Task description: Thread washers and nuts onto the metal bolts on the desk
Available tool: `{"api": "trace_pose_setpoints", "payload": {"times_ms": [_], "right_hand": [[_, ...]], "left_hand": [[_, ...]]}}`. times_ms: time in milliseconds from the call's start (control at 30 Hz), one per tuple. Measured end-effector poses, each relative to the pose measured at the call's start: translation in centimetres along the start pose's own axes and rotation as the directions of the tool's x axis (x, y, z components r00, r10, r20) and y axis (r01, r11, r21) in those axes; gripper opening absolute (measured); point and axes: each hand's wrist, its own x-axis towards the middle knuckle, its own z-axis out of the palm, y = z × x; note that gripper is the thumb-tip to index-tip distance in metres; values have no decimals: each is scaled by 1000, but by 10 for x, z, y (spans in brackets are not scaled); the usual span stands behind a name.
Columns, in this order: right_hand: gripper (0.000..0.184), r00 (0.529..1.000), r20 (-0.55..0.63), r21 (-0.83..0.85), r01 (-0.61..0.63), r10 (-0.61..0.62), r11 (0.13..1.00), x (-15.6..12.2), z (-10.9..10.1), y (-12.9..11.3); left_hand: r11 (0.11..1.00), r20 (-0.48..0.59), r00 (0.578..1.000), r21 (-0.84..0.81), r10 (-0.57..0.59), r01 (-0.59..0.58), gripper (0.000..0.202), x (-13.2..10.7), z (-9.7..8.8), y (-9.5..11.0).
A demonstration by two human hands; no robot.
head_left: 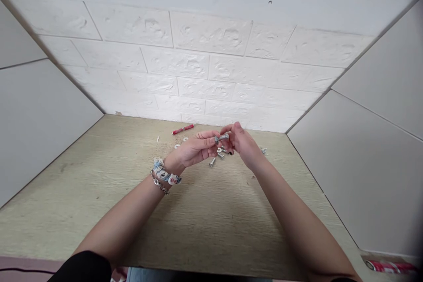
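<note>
A silver metal bolt (223,137) lies nearly level in the air above the table. My left hand (197,147) is closed on it, with thumb and fingertips pinching its left end, where a nut (216,140) seems to sit. My right hand (243,144) is at the bolt's other end, thumb raised and apart, fingers bent behind the bolt; whether they touch it is hard to see. Below the hands, loose bolts (212,162) and a white washer (219,150) lie on the wooden table (211,211).
A red marker-like tube (183,129) lies near the back wall (198,97). Flat washers (177,146) rest left of my hands. Small metal pieces (263,151) lie beyond my right wrist. Another red tube (391,267) is at the lower right. White panels flank the table.
</note>
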Motion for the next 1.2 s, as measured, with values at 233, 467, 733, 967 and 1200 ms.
{"api": "trace_pose_setpoints", "payload": {"times_ms": [233,467,733,967,1200], "right_hand": [[33,990,116,78,73,-82,994,2,-10,1],[35,996,34,-177,91,-86,980,1,-6,-1],[59,991,-107,-341,42,-83,939,-4,-1,-3],[73,992,57,-274,128,-116,953,-11,5,-4],[29,880,-120,-413,376,-459,830,-12,4,-6]], "left_hand": [[998,2,998,-35,59,-59,14,0,2,2],[998,1,998,0,61,-61,14,1,-1,0],[972,-123,985,215,120,-91,23,-1,11,11],[991,-87,989,78,116,-110,15,-6,25,16],[992,-89,988,-22,122,-125,14,-7,28,16]]}}
